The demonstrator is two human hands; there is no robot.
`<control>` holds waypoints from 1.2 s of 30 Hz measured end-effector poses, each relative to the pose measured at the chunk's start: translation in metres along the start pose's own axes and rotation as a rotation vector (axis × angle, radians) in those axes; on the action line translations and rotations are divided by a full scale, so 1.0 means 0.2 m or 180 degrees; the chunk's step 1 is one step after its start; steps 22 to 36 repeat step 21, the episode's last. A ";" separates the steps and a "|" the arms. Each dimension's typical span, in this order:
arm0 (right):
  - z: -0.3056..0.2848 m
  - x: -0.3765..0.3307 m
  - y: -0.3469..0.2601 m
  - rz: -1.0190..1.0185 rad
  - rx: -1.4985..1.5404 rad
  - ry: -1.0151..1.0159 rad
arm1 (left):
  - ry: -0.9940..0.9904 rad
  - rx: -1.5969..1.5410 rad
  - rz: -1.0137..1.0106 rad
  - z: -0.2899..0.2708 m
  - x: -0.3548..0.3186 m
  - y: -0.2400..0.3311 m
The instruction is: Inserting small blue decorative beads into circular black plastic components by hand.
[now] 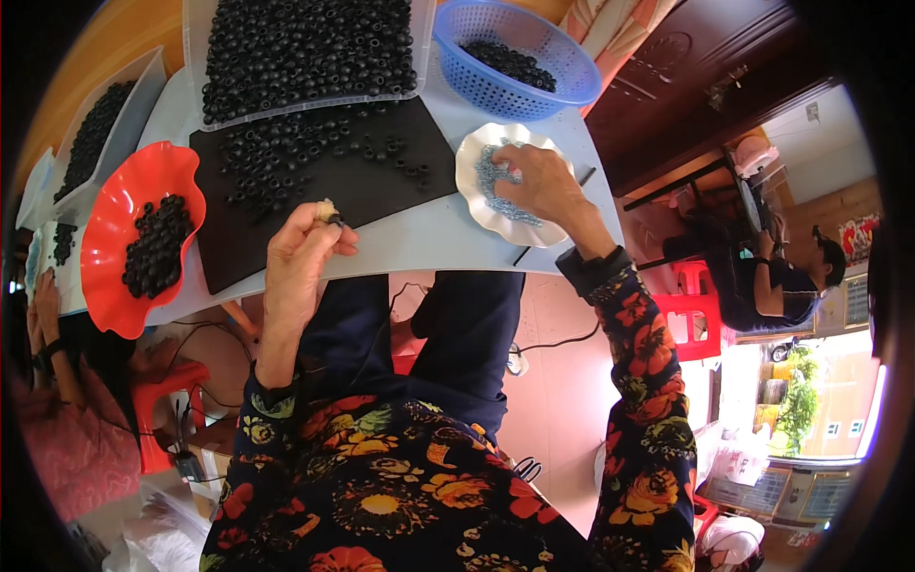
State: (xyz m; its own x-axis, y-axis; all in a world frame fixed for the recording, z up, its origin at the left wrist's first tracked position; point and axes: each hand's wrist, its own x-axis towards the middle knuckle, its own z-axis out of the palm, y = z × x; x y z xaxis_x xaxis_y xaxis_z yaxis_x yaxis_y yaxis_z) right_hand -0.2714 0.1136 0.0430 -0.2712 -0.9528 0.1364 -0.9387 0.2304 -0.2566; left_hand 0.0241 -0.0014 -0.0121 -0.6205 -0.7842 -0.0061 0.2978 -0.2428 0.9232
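Note:
My left hand point(303, 253) is raised over the front edge of the table. Its thumb and fingers pinch a small black ring-like piece point(335, 220); a pale covering shows at one fingertip. My right hand point(545, 181) reaches into a white scalloped dish point(466, 186) of small blue-grey pieces point(496, 195). Its thumb and fingers are bent and apart over them; whether anything lies at the tips is too small to tell. Ahead of my left hand, loose black rounded pieces with holes point(272, 157) are scattered on a black mat point(405, 172).
A clear bin point(315, 112) heaped with black pieces stands behind the mat. A blue basket point(534, 103) is at the back right, a red scalloped bowl point(105, 238) at the left. Another person's hands point(43, 310) are at the far left. Someone sits at the far right point(782, 286).

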 end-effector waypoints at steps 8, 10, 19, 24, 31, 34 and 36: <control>0.03 0.01 0.00 0.0539 0.0301 0.0025 | -0.0180 0.0001 0.0056 0.00 0.00 0.00; 0.03 0.01 0.00 0.0496 0.0242 0.0016 | -0.0189 -0.0022 0.0085 0.00 0.01 0.00; 0.02 0.00 0.01 0.0431 0.0239 0.0036 | -0.0173 0.0015 0.0033 0.00 0.01 -0.01; 0.03 0.01 0.02 0.0359 0.0119 0.0040 | -0.0214 0.0053 0.0013 -0.01 0.01 -0.01; 0.03 0.01 0.02 0.0359 0.0119 0.0040 | -0.0214 0.0053 0.0013 -0.01 0.01 -0.01; 0.03 0.01 0.02 0.0359 0.0119 0.0040 | -0.0214 0.0053 0.0013 -0.01 0.01 -0.01; 0.03 0.01 0.02 0.0359 0.0119 0.0040 | -0.0214 0.0053 0.0013 -0.01 0.01 -0.01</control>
